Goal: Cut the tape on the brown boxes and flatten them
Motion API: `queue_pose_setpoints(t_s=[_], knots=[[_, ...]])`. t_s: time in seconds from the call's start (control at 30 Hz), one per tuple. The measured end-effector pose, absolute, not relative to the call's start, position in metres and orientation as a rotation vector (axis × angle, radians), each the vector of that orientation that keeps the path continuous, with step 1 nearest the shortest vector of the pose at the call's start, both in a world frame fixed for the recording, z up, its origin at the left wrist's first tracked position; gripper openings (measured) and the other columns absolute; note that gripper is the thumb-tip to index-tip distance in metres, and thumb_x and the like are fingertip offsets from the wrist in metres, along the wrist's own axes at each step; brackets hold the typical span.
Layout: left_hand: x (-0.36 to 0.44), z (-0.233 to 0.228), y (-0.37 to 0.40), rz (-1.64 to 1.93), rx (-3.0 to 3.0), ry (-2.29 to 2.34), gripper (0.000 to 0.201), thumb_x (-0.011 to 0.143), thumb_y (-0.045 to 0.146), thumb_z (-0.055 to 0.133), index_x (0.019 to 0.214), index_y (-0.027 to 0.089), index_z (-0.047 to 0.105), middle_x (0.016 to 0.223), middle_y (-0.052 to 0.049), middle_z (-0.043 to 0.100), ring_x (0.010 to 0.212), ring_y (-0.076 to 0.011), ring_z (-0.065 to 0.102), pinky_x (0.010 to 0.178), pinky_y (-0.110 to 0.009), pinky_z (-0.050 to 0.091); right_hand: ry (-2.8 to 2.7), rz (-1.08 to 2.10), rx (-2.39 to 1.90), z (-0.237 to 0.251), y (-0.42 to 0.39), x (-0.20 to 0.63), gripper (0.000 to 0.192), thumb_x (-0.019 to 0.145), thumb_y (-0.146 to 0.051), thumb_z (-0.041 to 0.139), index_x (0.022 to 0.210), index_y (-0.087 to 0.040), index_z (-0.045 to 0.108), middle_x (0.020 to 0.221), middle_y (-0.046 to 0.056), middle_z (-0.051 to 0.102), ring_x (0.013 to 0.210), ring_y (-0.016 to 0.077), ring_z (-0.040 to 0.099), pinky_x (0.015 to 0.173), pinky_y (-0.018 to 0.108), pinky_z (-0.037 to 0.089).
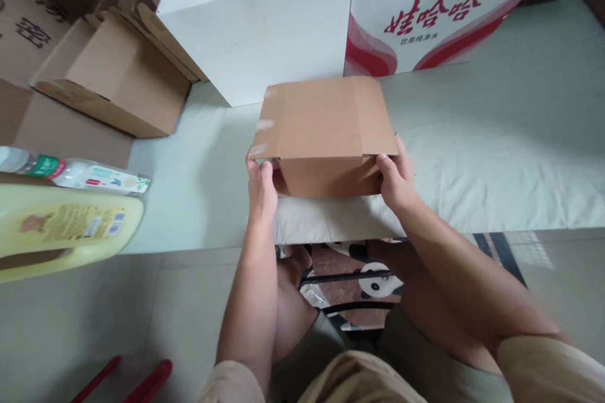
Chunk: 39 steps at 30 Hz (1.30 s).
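A small brown cardboard box (326,132) rests on the pale cloth-covered table (496,157), close to its near edge. Its lid is folded down flat over the top. My left hand (261,189) grips the box's near left corner, thumb up against the side. My right hand (398,179) holds the near right corner, fingers wrapped along the side wall. Both hands press on the box from opposite sides.
Behind the box stand a plain white carton (265,31) and a white carton with red print (439,6). An open brown box (118,79) lies at the left. A clear plastic bottle (75,173) and a yellow jug (61,227) lie at the left edge. Red handles (142,384) show below.
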State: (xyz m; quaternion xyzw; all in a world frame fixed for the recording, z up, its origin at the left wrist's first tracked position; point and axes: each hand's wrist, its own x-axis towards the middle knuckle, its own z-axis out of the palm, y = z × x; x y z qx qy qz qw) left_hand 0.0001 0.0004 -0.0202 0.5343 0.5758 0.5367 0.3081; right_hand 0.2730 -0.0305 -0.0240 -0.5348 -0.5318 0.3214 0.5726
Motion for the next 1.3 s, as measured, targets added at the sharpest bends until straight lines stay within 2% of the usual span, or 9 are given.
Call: queue_pose_setpoints(t_s=[0.1,0.17,0.23,0.3,0.5,0.67,0.8,1.03,1.3], knots=[[0.003,-0.008,-0.005,1.503,1.382,1.561,0.046,0.089,0.058,0.062,0.119,0.024,0.063,0.105,-0.008,0.076,0.097,-0.0233,0.072,0.087,-0.036,0.055,-1.251,0.759,-1.273,-0.02,-0.032,0.273,0.048,0.094,-0.064,0.051,0.121,-0.026,0.057,0.114,0.01,0.07,0.11,0.0293,0.068,0.1,0.051,0.055],[0.005,0.0,-0.008,1.553,1.37,1.587,0.033,0.089,0.052,0.06,0.1,0.022,0.067,0.092,-0.006,0.073,0.089,-0.0218,0.069,0.079,-0.033,0.053,-1.259,0.757,-1.285,-0.018,-0.033,0.273,0.049,0.094,-0.065,0.05,0.123,-0.026,0.057,0.116,0.01,0.071,0.111,0.0301,0.068,0.101,0.052,0.056],[0.006,0.005,-0.01,1.562,1.348,1.622,0.027,0.089,0.045,0.055,0.08,0.021,0.064,0.075,-0.002,0.066,0.073,-0.0186,0.062,0.068,-0.03,0.049,-1.262,0.764,-1.281,-0.017,-0.033,0.274,0.051,0.094,-0.065,0.049,0.126,-0.026,0.056,0.118,0.011,0.071,0.113,0.0307,0.068,0.102,0.053,0.055],[0.005,0.005,-0.009,1.561,1.313,1.628,0.028,0.088,0.041,0.051,0.07,0.021,0.058,0.064,0.0,0.058,0.064,-0.0164,0.054,0.06,-0.029,0.043,-1.256,0.779,-1.279,-0.018,-0.033,0.274,0.053,0.094,-0.067,0.048,0.127,-0.026,0.057,0.119,0.011,0.072,0.115,0.0309,0.068,0.104,0.053,0.055],[0.006,0.001,-0.004,1.601,1.232,1.533,0.025,0.08,0.04,0.05,0.068,0.021,0.059,0.069,-0.002,0.06,0.069,-0.0173,0.055,0.061,-0.029,0.042,-1.21,0.74,-1.341,-0.02,-0.032,0.273,0.054,0.095,-0.071,0.044,0.124,-0.029,0.061,0.112,0.009,0.071,0.114,0.0309,0.068,0.101,0.051,0.056],[0.008,0.003,-0.005,1.586,1.19,1.588,0.026,0.079,0.043,0.051,0.065,0.022,0.054,0.065,0.0,0.053,0.065,-0.0156,0.05,0.059,-0.028,0.037,-1.205,0.747,-1.314,-0.017,-0.032,0.271,0.053,0.093,-0.072,0.046,0.117,-0.028,0.063,0.105,0.008,0.072,0.106,0.0302,0.068,0.097,0.05,0.056],[0.007,0.002,-0.005,1.539,1.172,1.578,0.028,0.079,0.048,0.05,0.069,0.022,0.055,0.07,-0.001,0.057,0.069,-0.0169,0.055,0.062,-0.029,0.041,-1.187,0.764,-1.309,-0.015,-0.032,0.269,0.056,0.091,-0.076,0.047,0.115,-0.028,0.064,0.101,0.007,0.072,0.104,0.0296,0.068,0.095,0.048,0.056],[0.008,0.0,-0.004,1.525,1.138,1.574,0.027,0.083,0.043,0.049,0.071,0.021,0.059,0.073,-0.003,0.064,0.072,-0.0181,0.059,0.065,-0.03,0.044,-1.197,0.763,-1.295,-0.016,-0.031,0.268,0.051,0.091,-0.074,0.047,0.097,-0.025,0.062,0.088,0.005,0.068,0.096,0.0284,0.068,0.088,0.045,0.058],[0.006,-0.002,-0.003,1.565,1.101,1.54,0.023,0.082,0.039,0.051,0.066,0.022,0.053,0.069,0.0,0.058,0.067,-0.0166,0.053,0.064,-0.03,0.04,-1.151,0.787,-1.306,-0.015,-0.031,0.268,0.05,0.088,-0.074,0.051,0.08,-0.025,0.055,0.073,0.001,0.059,0.081,0.0238,0.063,0.076,0.039,0.055]])
